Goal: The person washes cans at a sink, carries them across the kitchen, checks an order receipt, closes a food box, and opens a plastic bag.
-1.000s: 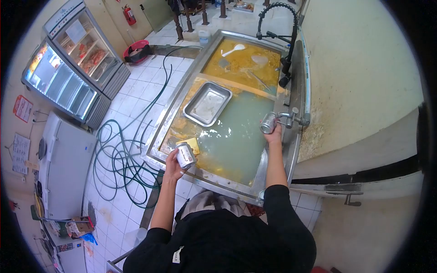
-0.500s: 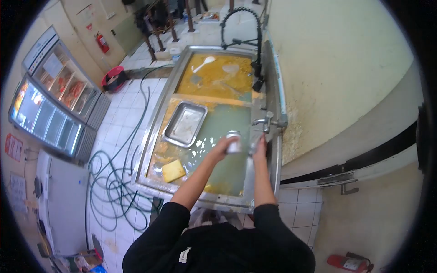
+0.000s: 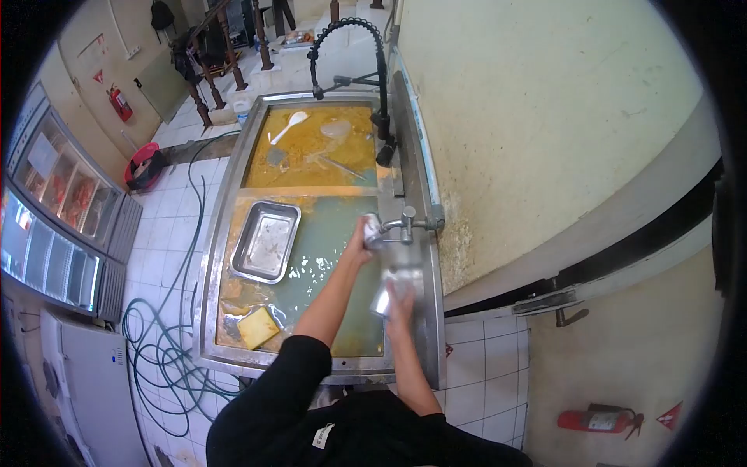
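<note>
My left hand (image 3: 358, 247) is closed around a small whitish-silver cylindrical container (image 3: 372, 228), close by the spout of the metal tap (image 3: 408, 222). Nearer to me, my right hand (image 3: 401, 305) is over the sink's right ledge, its fingers on a shiny metal object (image 3: 380, 300) that motion has blurred. I cannot make out its exact kind. Cloudy greenish water (image 3: 331, 226) lies beneath my left forearm. To the left, a rectangular steel tray (image 3: 294, 241) rests in the sink, and a yellow sponge (image 3: 257, 328) sits at the near left corner.
The steel sink (image 3: 210, 284) has a far basin of orange-brown water holding a white ladle (image 3: 291, 127). A black spring faucet (image 3: 383, 93) rises at the back right. Green hose (image 3: 140, 373) lies coiled on the floor at left. A wall (image 3: 529, 140) borders the right.
The view has swung right. My left hand has brought the cylindrical container up to the tap spout. My right hand has moved away from the tap, back toward me, along the ledge.
</note>
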